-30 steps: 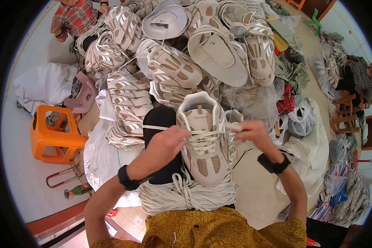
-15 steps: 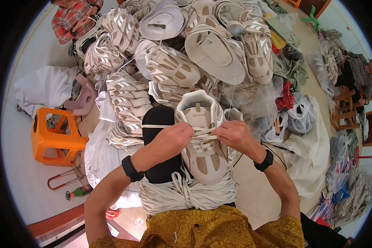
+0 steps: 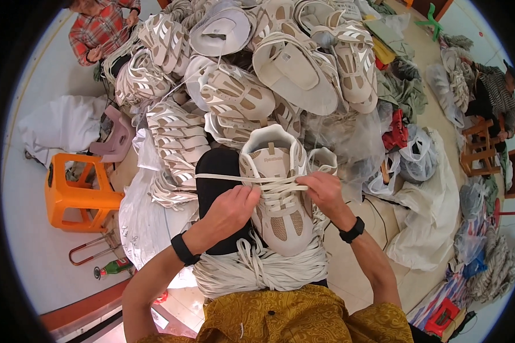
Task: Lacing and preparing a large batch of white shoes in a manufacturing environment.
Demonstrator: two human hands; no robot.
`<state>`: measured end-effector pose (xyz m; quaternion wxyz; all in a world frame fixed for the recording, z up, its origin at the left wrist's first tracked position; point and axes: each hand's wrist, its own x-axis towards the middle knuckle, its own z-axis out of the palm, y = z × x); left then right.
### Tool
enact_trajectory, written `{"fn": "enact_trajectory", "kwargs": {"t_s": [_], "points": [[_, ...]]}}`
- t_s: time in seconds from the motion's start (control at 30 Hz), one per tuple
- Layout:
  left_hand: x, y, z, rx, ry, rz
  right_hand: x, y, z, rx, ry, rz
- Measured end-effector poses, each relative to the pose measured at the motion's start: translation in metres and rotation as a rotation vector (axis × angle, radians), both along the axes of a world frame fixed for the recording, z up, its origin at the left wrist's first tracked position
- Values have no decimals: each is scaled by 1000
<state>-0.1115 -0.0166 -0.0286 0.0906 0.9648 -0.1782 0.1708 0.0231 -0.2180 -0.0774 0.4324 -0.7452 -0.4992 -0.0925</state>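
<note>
A beige and white sneaker upper (image 3: 292,228) rests toe toward me in front of my body, its tongue upright and its front crossed by a cream shoelace (image 3: 277,187). My left hand (image 3: 233,209) pinches the lace at the upper's left edge, over a long black pad (image 3: 216,163). At the right row of eyelets, the fingers of my right hand (image 3: 326,194) are closed on the lace too. One strand runs level across the pad and the tongue. A thick bundle of loose cream laces (image 3: 257,268) lies over my lap.
A big pile of similar sneaker uppers (image 3: 234,94) rises straight ahead. To the left stands an orange plastic stool (image 3: 77,191), with a green bottle (image 3: 113,267) below it. Plastic bags (image 3: 416,157) lie on the right. Other people sit at far left (image 3: 100,31) and far right (image 3: 495,91).
My left hand has moved down and a little left, off the front of the upper. My right hand has shifted slightly lower. The level strand now stretches across the tongue.
</note>
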Motion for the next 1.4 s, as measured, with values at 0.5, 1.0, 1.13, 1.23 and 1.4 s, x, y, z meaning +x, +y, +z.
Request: {"fn": "enact_trajectory", "kwargs": {"t_s": [0.5,1.0,1.13,1.23,1.4], "points": [[9,1,12,-305,138,89,15,-2,30,-264,419,-9],[6,-4,5,-342,178,208,45,-12,31,-307,-179,-99],[10,3,21,-364,136,252,27,-17,46,-233,332,-78],[22,3,28,-315,35,179,11,-10,43,-126,234,156],[34,-1,28,-199,233,94,16,5,43,-278,-211,169]]}}
